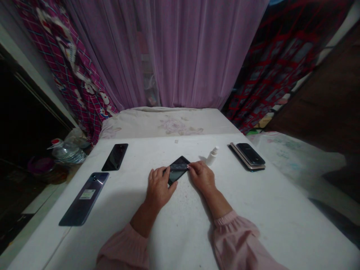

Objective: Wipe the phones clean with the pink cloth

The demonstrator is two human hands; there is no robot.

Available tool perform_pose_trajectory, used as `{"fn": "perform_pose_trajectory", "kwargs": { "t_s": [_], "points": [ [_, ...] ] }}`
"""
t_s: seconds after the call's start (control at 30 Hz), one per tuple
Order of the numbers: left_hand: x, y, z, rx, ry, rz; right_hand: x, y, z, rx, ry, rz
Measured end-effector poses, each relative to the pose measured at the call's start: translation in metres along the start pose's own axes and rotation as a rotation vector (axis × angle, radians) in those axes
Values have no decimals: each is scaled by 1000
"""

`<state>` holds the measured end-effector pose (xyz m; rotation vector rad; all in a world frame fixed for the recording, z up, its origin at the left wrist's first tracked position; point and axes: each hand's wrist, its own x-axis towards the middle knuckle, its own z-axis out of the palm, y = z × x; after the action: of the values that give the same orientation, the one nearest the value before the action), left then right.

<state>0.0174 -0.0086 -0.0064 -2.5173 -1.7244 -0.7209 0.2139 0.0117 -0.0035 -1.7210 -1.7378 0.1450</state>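
Note:
A dark smartphone lies at a slant on the white cloth between my hands. My left hand grips its near left end, with thumb and fingers on its edges. At the phone's right corner my right hand is closed in a pinch. Something small and pale shows at those fingertips, too small to name. A greyish, shiny band crosses the upper part of the screen; whether it is a film or a reflection I cannot tell. Just beyond my right hand stands a small white spray bottle, upright.
Two more phones lie at the left: a black phone and a purplish phone with a label. A stack of phones sits at the right. A tiny square lies near the back. Purple curtains hang behind the table.

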Motion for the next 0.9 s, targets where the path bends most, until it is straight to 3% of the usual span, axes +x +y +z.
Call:
{"fn": "perform_pose_trajectory", "kwargs": {
  "t_s": [0.23,0.47,0.6,0.9],
  "points": [
    [0,-1,1,-3,9,11,-7,-11,1,116,-69,-159],
    [-1,-1,1,-13,9,5,2,1,0,-1,6,24],
    [-1,0,1,-17,9,-3,3,4,1,-27,19,32],
    [0,-1,2,-14,16,9,-9,-15,1,110,-103,-193]
  ]
}}
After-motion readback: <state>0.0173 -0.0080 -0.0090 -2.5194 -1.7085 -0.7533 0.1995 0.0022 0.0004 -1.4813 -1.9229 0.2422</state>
